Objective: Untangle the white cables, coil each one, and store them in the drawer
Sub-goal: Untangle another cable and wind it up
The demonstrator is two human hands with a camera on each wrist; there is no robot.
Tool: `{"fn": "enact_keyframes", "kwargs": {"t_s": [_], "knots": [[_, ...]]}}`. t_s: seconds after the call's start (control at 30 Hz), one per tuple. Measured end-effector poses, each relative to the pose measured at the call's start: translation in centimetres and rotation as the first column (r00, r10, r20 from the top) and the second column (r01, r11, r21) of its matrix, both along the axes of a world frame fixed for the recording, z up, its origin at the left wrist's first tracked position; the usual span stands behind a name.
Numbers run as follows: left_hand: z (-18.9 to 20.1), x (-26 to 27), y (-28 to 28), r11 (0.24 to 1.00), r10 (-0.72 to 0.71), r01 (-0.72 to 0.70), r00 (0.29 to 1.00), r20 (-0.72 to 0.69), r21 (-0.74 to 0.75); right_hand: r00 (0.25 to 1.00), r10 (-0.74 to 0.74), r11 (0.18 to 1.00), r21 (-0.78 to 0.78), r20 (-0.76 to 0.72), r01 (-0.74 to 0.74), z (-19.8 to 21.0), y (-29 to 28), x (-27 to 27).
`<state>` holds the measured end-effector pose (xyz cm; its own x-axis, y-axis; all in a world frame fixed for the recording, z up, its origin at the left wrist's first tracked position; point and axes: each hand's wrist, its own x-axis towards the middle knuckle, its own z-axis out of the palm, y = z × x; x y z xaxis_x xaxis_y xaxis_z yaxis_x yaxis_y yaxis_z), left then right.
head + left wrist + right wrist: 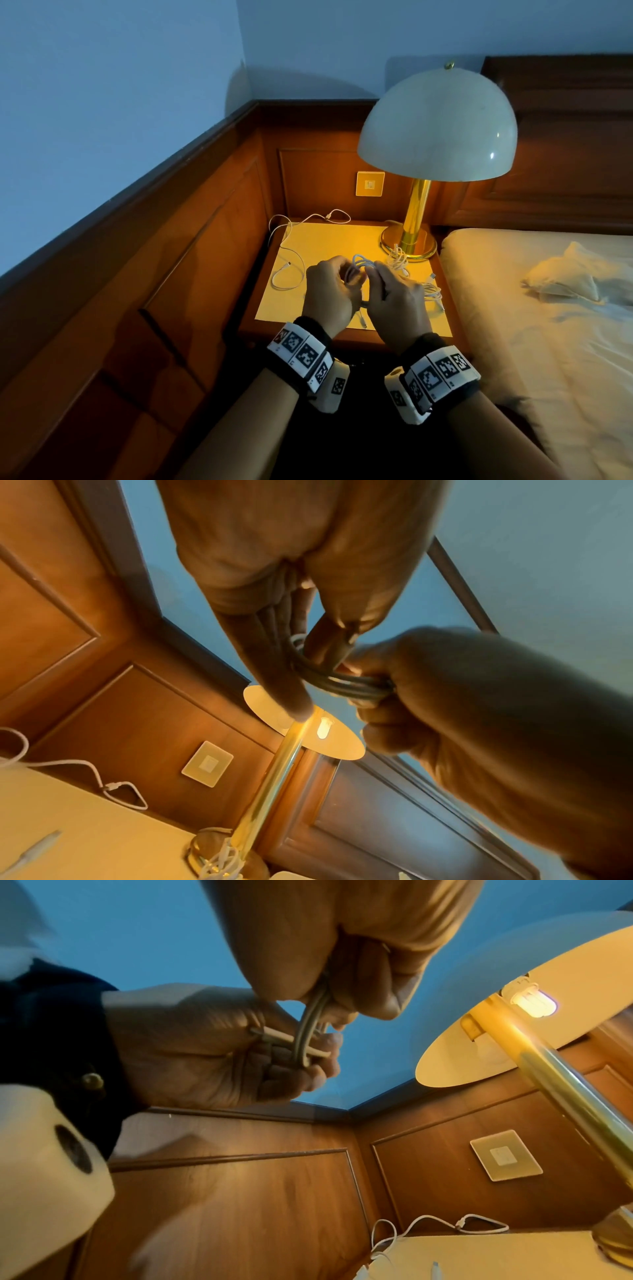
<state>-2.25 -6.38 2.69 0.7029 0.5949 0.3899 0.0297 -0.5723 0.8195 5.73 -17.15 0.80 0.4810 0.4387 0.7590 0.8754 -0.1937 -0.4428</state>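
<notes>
Both hands hold one coiled white cable (359, 269) above the nightstand top (329, 240). My left hand (329, 291) grips the left side of the coil (303, 1042) with curled fingers. My right hand (394, 298) pinches the coil's strands (346, 685) from the right. A loose white cable (291, 253) trails over the nightstand's left and back edge. Another tangled white cable (399, 260) lies by the lamp base, and more of it (431, 291) lies at the right edge. No drawer shows in any view.
A brass lamp (416, 219) with a white dome shade (438, 126) stands at the nightstand's back right, lit. A wall switch plate (370, 184) sits on the wood panelling behind. A bed (548, 308) with crumpled cloth (565, 274) lies to the right.
</notes>
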Motion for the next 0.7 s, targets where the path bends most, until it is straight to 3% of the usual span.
{"fn": "enact_keyframes", "kwargs": {"t_s": [0.07,0.17,0.23,0.33,0.43,0.5,0.57,0.6,0.7], "knots": [[-0.6,0.4,0.0,0.997,0.026,-0.023,0.999,-0.04,0.069,0.999,0.003,1.0,-0.011,0.042,-0.003,-0.2,0.1,0.0],[-1.0,0.9,0.2,1.0,-0.003,0.003,0.991,-0.137,0.002,0.999,0.034,0.999,-0.025,0.023,-0.034,-0.8,0.0,0.0],[-1.0,1.2,0.7,0.984,-0.059,0.029,0.984,-0.168,-0.176,0.999,0.042,0.999,-0.024,-0.005,-0.042,-1.0,-0.2,0.1],[-0.9,1.7,1.2,0.843,-0.168,0.069,0.976,-0.138,-0.533,0.996,0.055,0.998,-0.012,-0.068,-0.056,-1.2,-0.2,-0.3],[-0.8,1.5,0.6,0.795,-0.205,0.129,0.977,-0.063,-0.593,0.975,0.086,0.996,0.038,-0.203,-0.08,-1.2,-0.1,-0.6],[-1.1,1.3,0.6,0.703,-0.312,0.25,0.95,0.028,-0.666,0.938,0.086,0.995,0.074,-0.336,-0.065,-0.9,0.0,-0.8],[-0.9,0.9,0.7,0.538,-0.407,0.346,0.905,0.123,-0.769,0.886,0.093,0.989,0.144,-0.455,-0.03,-0.7,0.2,-0.9],[-0.9,0.7,0.9,0.463,-0.433,0.372,0.887,0.161,-0.804,0.867,0.106,0.984,0.178,-0.486,-0.02,-0.5,0.4,-1.0],[-0.7,-0.3,1.8,0.334,-0.44,0.405,0.865,0.239,-0.851,0.844,0.131,0.978,0.205,-0.521,-0.026,-0.1,0.7,-1.2]]}}
